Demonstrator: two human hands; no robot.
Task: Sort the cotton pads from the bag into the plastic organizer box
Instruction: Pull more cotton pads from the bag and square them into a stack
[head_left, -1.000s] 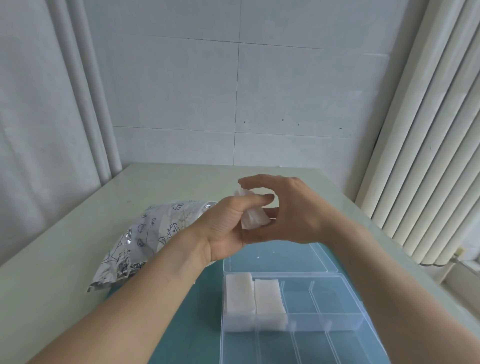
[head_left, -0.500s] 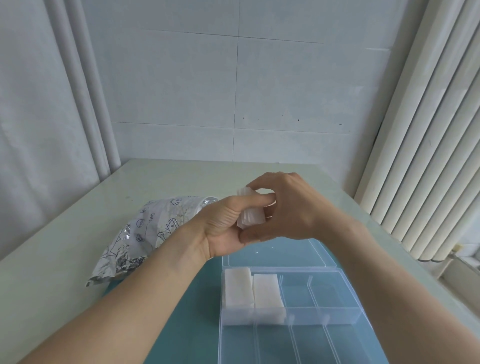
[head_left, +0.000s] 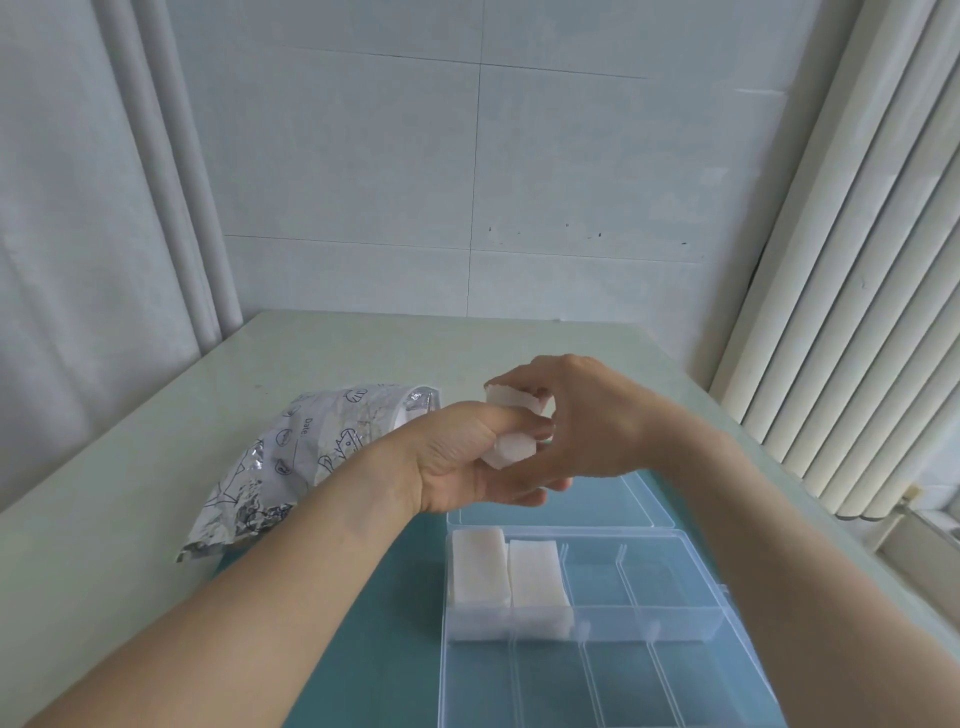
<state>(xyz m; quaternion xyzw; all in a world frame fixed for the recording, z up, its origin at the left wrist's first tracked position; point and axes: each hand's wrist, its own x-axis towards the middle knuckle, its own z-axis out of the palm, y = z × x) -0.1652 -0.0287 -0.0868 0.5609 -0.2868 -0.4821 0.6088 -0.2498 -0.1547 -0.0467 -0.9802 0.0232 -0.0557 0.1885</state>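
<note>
- Since the earlier frame our right hand (head_left: 587, 426) has curled further over the top of the small stack of cotton pads (head_left: 511, 431), and the stack now stands more upright between our hands.
- Our left hand (head_left: 457, 462) grips the stack from below, thumb laid across its front; the right-hand fingers pinch its upper edge.
- We hold the stack in the air above the open lid of the organizer box (head_left: 691, 621).
- Two filled compartments at the box's far left (head_left: 506, 571) look unchanged.
- Our foil bag (head_left: 306, 452) lies where it did, left of the box on the table (head_left: 104, 493).
</note>
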